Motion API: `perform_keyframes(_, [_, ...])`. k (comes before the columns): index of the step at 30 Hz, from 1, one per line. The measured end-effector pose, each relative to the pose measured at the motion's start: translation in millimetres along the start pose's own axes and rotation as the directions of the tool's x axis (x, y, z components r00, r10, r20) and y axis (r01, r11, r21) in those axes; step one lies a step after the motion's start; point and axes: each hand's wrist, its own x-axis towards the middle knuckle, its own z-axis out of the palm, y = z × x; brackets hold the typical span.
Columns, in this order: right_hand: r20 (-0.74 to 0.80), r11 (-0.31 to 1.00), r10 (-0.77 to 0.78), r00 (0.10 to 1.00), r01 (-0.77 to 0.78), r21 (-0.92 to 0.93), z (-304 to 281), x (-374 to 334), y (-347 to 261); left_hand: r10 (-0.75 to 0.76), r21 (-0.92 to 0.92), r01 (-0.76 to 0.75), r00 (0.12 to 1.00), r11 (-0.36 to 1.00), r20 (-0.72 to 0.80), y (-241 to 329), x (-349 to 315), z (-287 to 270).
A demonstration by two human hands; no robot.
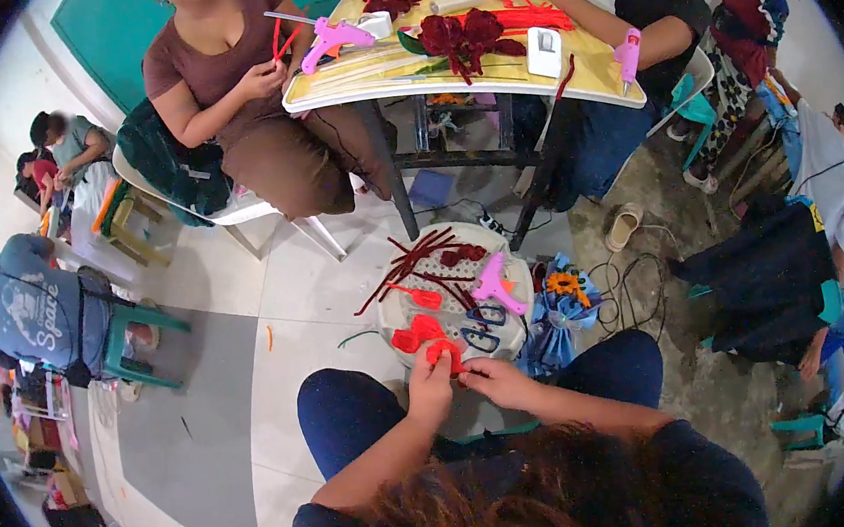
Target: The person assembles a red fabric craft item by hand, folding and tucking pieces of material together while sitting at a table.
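Note:
My left hand [430, 387] and my right hand [499, 382] meet over the near edge of a round white stool top [393, 311]. Between their fingers is a bright red fuzzy petal [444, 354], with both hands closed on it. Just beyond lie more red fuzzy petals [427, 325], one of them with a stem. Dark red pipe cleaners [420, 260] fan out over the far left of the stool, beside a dark red fuzzy piece [463, 254]. A pink glue gun [496, 284] rests at the right, and dark-blue-handled scissors [482, 329] lie nearer me.
A blue-wrapped bouquet with a sunflower [567, 286] stands right of the stool, near loose cables [635, 290] and a sandal [624, 227]. Ahead, two people sit at a yellow-topped table [366, 86] holding red flowers [463, 39] and glue guns. More people sit at left and right.

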Motion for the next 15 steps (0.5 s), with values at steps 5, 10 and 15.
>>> perform_keyframes(5, [0.054, 0.997, -0.066, 0.996, 0.064, 0.048, -1, 1, 10, -0.212, -0.153, 0.217, 0.976, 0.964, 0.045, -9, 2, -3])
perform_keyframes(10, [0.006, 0.998, -0.024, 1.0, 0.024, -0.054, 1, -5, -5, -0.277, -0.154, 0.295, 0.952, 0.943, 0.131, -17, 3, -12])
perform_keyframes(15, [-0.004, 0.997, -0.069, 0.998, 0.068, -0.045, 6, -17, -29, -0.221, -0.233, 0.251, 0.964, 0.94, 0.147, -1, -6, -6])
